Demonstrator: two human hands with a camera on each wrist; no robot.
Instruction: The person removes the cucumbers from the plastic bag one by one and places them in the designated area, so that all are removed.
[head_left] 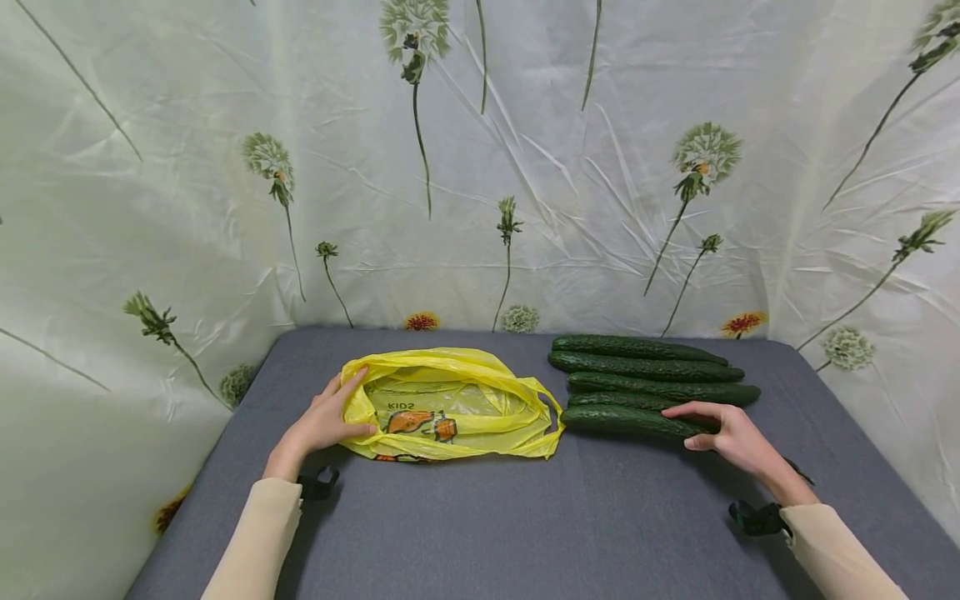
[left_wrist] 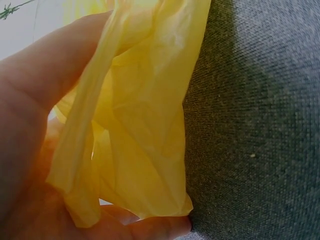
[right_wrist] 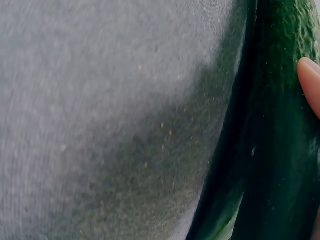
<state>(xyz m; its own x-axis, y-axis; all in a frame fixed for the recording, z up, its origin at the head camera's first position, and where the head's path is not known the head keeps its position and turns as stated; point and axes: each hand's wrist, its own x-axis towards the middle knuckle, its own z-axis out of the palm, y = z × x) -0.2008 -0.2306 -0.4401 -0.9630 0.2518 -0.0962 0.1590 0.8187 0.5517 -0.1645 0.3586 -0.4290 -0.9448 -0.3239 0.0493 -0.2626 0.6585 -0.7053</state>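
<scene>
A yellow plastic bag (head_left: 465,437) with printed pictures lies on the left of the table, its mouth spread and facing up. My left hand (head_left: 322,421) holds the bag's left end, with thumb and forefinger apart at the rim. Close up in the left wrist view, folds of yellow plastic (left_wrist: 145,115) hang between thumb and fingers. Several long dark green cucumbers (head_left: 648,367) lie side by side on the right. My right hand (head_left: 738,437) grips the right part of the nearest cucumber (head_left: 626,421). One fingertip (right_wrist: 311,82) shows against its skin in the right wrist view.
Both hands work over a grey cloth-covered table (head_left: 517,525). A pale curtain (head_left: 585,167) with dandelion prints hangs along the back and sides. The bag's right handle reaches the left ends of the cucumbers.
</scene>
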